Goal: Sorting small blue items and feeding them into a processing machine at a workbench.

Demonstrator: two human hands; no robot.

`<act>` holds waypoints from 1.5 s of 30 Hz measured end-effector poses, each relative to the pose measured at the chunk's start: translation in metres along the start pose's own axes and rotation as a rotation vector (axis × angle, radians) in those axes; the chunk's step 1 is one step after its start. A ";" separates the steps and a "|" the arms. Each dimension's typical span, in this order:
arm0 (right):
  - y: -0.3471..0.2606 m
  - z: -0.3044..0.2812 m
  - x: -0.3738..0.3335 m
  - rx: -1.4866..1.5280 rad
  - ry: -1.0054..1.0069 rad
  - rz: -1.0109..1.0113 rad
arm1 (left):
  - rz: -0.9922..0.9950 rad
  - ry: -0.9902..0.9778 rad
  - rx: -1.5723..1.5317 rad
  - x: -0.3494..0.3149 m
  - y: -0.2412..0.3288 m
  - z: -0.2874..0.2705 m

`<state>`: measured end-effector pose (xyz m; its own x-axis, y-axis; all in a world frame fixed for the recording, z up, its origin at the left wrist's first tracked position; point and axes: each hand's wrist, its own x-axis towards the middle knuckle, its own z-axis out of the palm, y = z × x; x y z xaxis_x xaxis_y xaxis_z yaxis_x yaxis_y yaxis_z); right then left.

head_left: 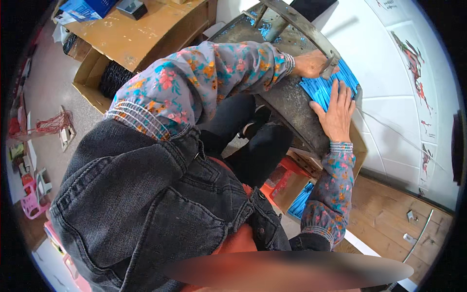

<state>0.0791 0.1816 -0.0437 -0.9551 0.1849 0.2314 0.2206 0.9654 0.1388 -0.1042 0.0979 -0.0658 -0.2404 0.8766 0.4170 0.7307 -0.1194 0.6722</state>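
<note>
A bundle of thin blue strips or tubes [318, 89] lies at the right end of a worn dark metal worktop [296, 108]. My right hand [335, 116] rests flat on the bundle's near side, its fingers stretched out. At the far side of the bundle is my left hand [310, 64]. A curved metal arm [296, 18] with a pointed end passes over it and hides its fingers, so I cannot see whether they grip the strips.
Small blue scraps [265, 30] are scattered on the far worktop. A cardboard box [141, 31] stands at the far left, above an open box of black cords [116, 80]. More blue strips [301, 200] fill a box below my right forearm. A white wall [389, 82] borders the right.
</note>
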 end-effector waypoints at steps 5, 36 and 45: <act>0.013 0.012 0.020 -0.054 0.048 -0.063 | 0.216 0.110 -0.026 -0.004 -0.030 0.032; 0.095 0.055 0.001 0.164 0.340 0.195 | -0.868 0.861 0.674 -0.399 -0.007 -0.188; 0.096 0.046 -0.005 0.036 0.366 0.285 | -1.687 0.063 0.596 -0.489 -0.177 -0.248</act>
<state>0.0957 0.2822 -0.0753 -0.7231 0.3732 0.5812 0.4510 0.8924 -0.0119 -0.2749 -0.4253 -0.2372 -0.9078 -0.1591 -0.3881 -0.2012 0.9771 0.0699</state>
